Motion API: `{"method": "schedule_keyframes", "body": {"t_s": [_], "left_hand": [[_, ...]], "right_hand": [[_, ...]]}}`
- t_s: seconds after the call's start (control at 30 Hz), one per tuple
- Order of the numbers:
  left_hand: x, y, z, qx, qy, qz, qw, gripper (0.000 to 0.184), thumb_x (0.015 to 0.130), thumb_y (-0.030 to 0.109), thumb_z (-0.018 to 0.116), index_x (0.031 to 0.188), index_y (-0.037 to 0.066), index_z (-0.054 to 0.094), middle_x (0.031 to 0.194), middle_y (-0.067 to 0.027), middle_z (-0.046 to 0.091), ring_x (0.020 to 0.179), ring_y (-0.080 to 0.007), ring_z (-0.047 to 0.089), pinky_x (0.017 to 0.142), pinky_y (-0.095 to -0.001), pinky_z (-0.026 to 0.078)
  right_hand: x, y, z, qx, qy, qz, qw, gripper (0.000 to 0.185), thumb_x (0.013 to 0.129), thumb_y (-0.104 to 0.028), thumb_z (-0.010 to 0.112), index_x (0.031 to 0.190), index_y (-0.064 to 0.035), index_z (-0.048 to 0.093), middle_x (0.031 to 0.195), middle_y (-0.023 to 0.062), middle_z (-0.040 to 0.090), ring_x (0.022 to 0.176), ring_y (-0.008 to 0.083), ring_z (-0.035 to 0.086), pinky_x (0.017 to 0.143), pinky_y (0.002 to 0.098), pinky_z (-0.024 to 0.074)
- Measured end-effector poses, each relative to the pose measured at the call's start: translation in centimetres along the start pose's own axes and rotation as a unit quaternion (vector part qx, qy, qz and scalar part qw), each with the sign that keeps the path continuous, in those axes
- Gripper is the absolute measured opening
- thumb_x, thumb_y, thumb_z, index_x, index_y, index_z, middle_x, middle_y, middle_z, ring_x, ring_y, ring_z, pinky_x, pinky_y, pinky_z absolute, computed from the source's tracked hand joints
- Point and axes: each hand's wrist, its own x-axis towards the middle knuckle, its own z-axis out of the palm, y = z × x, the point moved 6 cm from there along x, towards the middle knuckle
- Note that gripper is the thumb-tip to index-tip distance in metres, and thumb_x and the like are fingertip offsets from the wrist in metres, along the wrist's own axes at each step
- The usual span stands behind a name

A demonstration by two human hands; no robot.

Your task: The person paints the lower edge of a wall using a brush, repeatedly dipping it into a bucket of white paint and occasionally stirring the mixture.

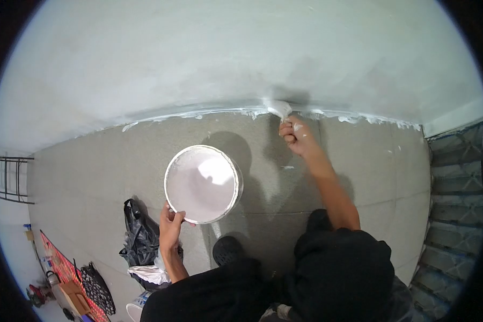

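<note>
My left hand (171, 228) grips the near rim of a round white bucket (203, 185), thumb over the edge. Pale, wet-looking paint shows inside it, with a bright light reflection on the surface. Further ahead, my right hand (298, 134) is closed around a paintbrush (279, 107) whose handle is mostly hidden in my fingers. White paint coats the brush head, which touches the foot of the pale wall (198, 59). White smears mark my right hand. Along the wall's base runs an uneven strip of white paint (172, 115) that laps onto the floor.
A black plastic bag (140, 231) and a white cloth (151, 275) lie left of my legs. Further left are a red patterned mat (64, 263), a black patterned bag (97, 290) and a dark metal rack (11, 180). A dark slatted structure (453, 214) borders the grey floor (91, 172) at right.
</note>
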Motion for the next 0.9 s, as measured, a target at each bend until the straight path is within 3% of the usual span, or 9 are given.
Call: {"method": "schedule_keyframes", "body": {"t_s": [0.13,0.23,0.57,0.63,0.73,0.9], "left_hand": [[-0.1,-0.2,-0.2,0.012,-0.003,-0.005,1.000,0.044,0.077,-0.002,0.048,0.121,-0.008,0.040,0.088,-0.0137,0.061,0.065,-0.0187,0.060,0.054,-0.0305,0.052],[0.1,-0.4,-0.2,0.004,-0.008,-0.001,1.000,0.044,0.077,-0.002,0.048,0.120,-0.007,0.041,0.088,-0.0134,0.061,0.065,-0.0185,0.060,0.055,-0.0302,0.052],[0.0,-0.3,-0.1,0.001,-0.002,0.003,1.000,0.043,0.077,-0.003,0.048,0.119,-0.007,0.041,0.087,-0.0137,0.061,0.064,-0.0194,0.060,0.054,-0.0311,0.052],[0.0,-0.2,-0.1,-0.001,0.001,-0.003,1.000,0.043,0.077,-0.003,0.047,0.119,-0.007,0.041,0.087,-0.0137,0.061,0.063,-0.0199,0.060,0.054,-0.0313,0.051],[0.1,-0.2,-0.1,-0.001,-0.008,-0.001,1.000,0.043,0.077,-0.002,0.047,0.119,-0.007,0.041,0.087,-0.0137,0.061,0.063,-0.0202,0.060,0.054,-0.0313,0.051],[0.0,-0.5,-0.3,0.004,0.001,-0.008,1.000,0.042,0.077,-0.002,0.048,0.118,-0.007,0.041,0.088,-0.0139,0.060,0.063,-0.0195,0.060,0.054,-0.0308,0.051]], "right_hand": [[-4.8,-3.2,3.1,-0.066,-0.048,-0.038,0.996,0.018,0.090,-0.020,0.047,0.078,-0.0079,0.040,0.067,-0.0046,0.039,0.049,0.0004,0.033,0.036,0.0158,0.0178],[-8.2,-3.1,3.2,-0.182,-0.004,-0.056,0.982,0.018,0.090,-0.021,0.047,0.077,-0.0088,0.041,0.066,-0.0057,0.040,0.049,-0.0015,0.033,0.036,0.0142,0.0173],[-0.1,0.3,-3.9,-0.148,0.026,-0.031,0.988,0.018,0.089,-0.015,0.046,0.072,-0.0096,0.040,0.065,-0.0013,0.040,0.051,0.0033,0.036,0.037,0.0167,0.0203],[0.9,0.4,-3.1,-0.131,0.040,-0.028,0.990,0.015,0.090,-0.013,0.045,0.076,-0.0091,0.042,0.068,-0.0023,0.040,0.051,0.0017,0.035,0.036,0.0159,0.0177],[0.5,-1.1,-0.8,-0.088,0.045,-0.018,0.995,0.019,0.087,-0.008,0.041,0.068,-0.0091,0.039,0.068,-0.0009,0.039,0.049,0.0031,0.035,0.037,0.0174,0.0183],[-3.4,-3.6,3.9,-0.035,-0.043,0.005,0.998,0.016,0.088,-0.007,0.041,0.073,-0.0093,0.039,0.069,-0.0022,0.038,0.049,0.0013,0.035,0.035,0.0167,0.0167]]}}
